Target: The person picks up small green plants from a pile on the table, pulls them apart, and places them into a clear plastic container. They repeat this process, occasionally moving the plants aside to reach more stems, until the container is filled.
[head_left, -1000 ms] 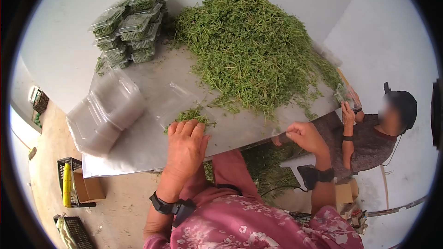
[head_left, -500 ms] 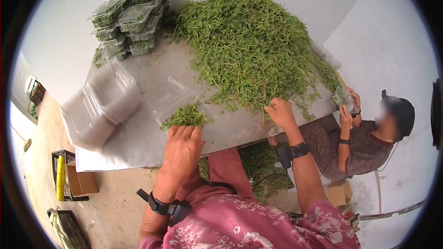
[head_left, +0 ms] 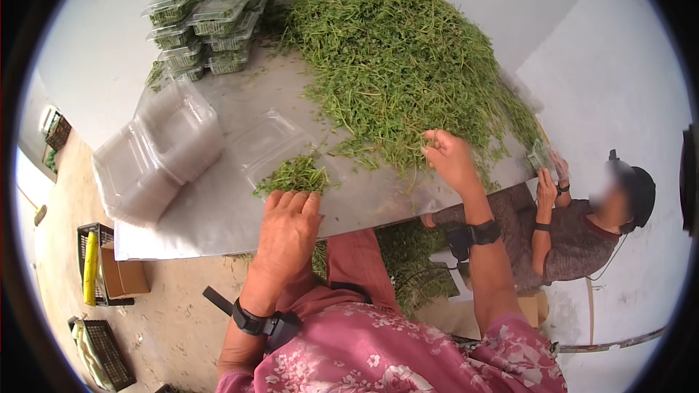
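Observation:
My left hand (head_left: 290, 233) rests at the near side of an open clear plastic container (head_left: 271, 142), its fingers pressed together against a small heap of green sprigs (head_left: 295, 177) in it. What the fingertips grip, if anything, is hidden. At the near edge of the large pile of greens (head_left: 400, 58), my right hand (head_left: 448, 160) is closed in a pinch; whatever lies between its fingertips is too small to make out. A nested stack of empty clear containers (head_left: 156, 149) lies open on the table's left part.
Filled, closed containers (head_left: 218, 14) are stacked at the table's back left. At the right, a co-worker (head_left: 575, 240) in a black cap holds a clear container (head_left: 539, 156). Crates (head_left: 109, 353) and a cardboard box (head_left: 125, 273) stand on the floor at left.
My right hand has moved slightly up and right along the edge of the pile. My left hand stays by the small heap. The co-worker's hands have shifted slightly around their container.

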The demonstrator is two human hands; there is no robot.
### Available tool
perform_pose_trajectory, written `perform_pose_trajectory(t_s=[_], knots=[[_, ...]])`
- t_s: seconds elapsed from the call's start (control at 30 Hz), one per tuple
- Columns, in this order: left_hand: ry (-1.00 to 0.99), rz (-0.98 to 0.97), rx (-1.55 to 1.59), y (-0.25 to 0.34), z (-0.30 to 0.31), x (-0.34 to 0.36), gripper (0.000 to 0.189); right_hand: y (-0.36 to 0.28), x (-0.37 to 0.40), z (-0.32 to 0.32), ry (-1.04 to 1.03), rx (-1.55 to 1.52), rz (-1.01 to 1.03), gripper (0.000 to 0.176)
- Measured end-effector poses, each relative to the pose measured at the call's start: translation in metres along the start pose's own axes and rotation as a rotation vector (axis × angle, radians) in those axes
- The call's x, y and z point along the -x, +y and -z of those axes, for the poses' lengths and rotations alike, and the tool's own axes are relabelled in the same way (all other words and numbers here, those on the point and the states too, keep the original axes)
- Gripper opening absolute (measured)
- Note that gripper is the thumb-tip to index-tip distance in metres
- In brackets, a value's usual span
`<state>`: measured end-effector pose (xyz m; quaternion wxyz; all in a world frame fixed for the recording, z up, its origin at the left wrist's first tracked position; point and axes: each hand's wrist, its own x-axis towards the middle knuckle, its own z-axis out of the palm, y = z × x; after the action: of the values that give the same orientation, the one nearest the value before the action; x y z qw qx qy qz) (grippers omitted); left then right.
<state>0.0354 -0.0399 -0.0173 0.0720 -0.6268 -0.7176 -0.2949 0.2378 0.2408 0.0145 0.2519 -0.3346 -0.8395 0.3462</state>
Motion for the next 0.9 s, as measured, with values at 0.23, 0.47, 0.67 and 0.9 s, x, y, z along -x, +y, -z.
perform_pose_trajectory(t_s=[0.23,0.47,0.67,0.9], knots=[[0.034,-0.015,-0.019,0.001,-0.002,0.001,0.035,-0.019,0.003,-0.010,-0.025,-0.187,-0.027,0.027],[0.150,-0.038,0.008,0.004,0.002,0.002,0.029,-0.006,-0.003,-0.013,0.062,0.064,0.183,0.026],[0.262,-0.141,0.082,0.011,0.003,0.001,0.031,-0.038,-0.002,-0.016,0.013,-0.009,0.204,0.015],[0.221,-0.203,0.205,0.014,-0.006,0.007,0.029,-0.047,-0.004,-0.030,-0.116,0.275,0.393,0.017]])
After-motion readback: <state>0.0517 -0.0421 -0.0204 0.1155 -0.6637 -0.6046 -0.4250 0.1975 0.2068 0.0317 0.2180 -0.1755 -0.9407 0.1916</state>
